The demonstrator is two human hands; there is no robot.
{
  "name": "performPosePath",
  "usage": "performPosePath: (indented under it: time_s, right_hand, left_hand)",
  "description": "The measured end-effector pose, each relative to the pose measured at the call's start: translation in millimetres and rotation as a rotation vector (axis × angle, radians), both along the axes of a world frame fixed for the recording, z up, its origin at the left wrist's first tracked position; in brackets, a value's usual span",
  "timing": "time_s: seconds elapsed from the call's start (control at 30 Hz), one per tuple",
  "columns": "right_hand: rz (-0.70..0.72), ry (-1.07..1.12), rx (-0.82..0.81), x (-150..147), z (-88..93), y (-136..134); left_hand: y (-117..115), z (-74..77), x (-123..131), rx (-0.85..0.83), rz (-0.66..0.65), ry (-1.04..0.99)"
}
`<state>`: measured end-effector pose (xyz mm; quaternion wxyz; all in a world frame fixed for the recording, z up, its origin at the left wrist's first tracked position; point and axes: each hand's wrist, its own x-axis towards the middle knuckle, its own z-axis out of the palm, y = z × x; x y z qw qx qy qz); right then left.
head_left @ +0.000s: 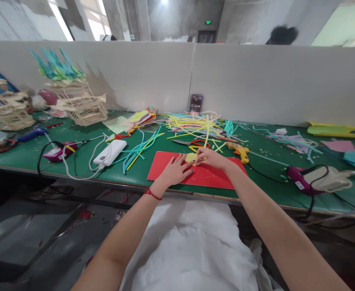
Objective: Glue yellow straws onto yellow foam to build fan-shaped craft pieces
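A red board lies at the table's front edge. On it rests a small pale yellow piece, partly covered by my fingers. My left hand lies flat with fingers spread, its fingertips at the left edge of the yellow piece. Above the piece's right side, my right hand is pinched together, fingertips down against it; whatever sits between them is too small to make out. Tiny pale crumbs dot the board near both hands. Scissors with orange-red handles and a yellow glue gun lie just behind the board.
Behind the board is a heap of coloured strips, with more strips to the left. A white power bank with cables lies left; purple devices sit on both sides. Wooden stick frames stand back left, before a grey partition.
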<state>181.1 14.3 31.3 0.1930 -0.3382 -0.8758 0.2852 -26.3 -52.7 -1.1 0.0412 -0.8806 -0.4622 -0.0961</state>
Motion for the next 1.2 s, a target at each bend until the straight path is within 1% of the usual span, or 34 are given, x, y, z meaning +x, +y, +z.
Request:
performPosePath:
  time_s: [0.17, 0.33, 0.47, 0.63, 0.8, 0.87, 0.93, 1.07, 1.2]
  right_hand:
    - [-0.161, 0.112, 0.084, 21.7, -12.0, -10.6]
    - [-0.292, 0.148, 0.157, 38.1, -25.2, -12.5]
    - [-0.342, 0.149, 0.176, 40.5, -32.4, -16.0]
    - [-0.421, 0.175, 0.239, 41.6, -39.7, -22.3]
    - [-0.511, 0.161, 0.316, 40.8, -43.4, -35.3]
    - [-0.518, 0.121, 0.349, 38.1, -45.4, -42.4]
    - [-0.494, 0.072, 0.363, 34.6, -48.0, -48.5]
    - [-0.400, -0.058, 0.332, 29.4, -52.7, -53.5]
    - [-0.385, -0.136, 0.302, 28.6, -53.0, -53.6]
  left_hand:
    - [-0.5, 3.7, 0.9, -0.056, 0.021, 0.019]
    - [0.8, 1.5, -0.3, -0.054, 0.022, 0.011]
    - [0.9, 1.2, -0.4, -0.048, 0.017, 0.018]
    - [0.3, 2.5, 0.5, -0.062, 0.029, 0.020]
    - [0.5, 0.9, 0.0, -0.053, 0.019, 0.014]
    - [0.4, 1.7, -0.1, -0.064, 0.019, 0.019]
    - [0.0, 3.2, 0.0, -0.073, 0.018, 0.019]
    - [-0.4, 5.1, 0.2, -0.089, 0.028, 0.001]
    - [-0.3, 4.2, -0.1, -0.086, 0.030, -0.022]
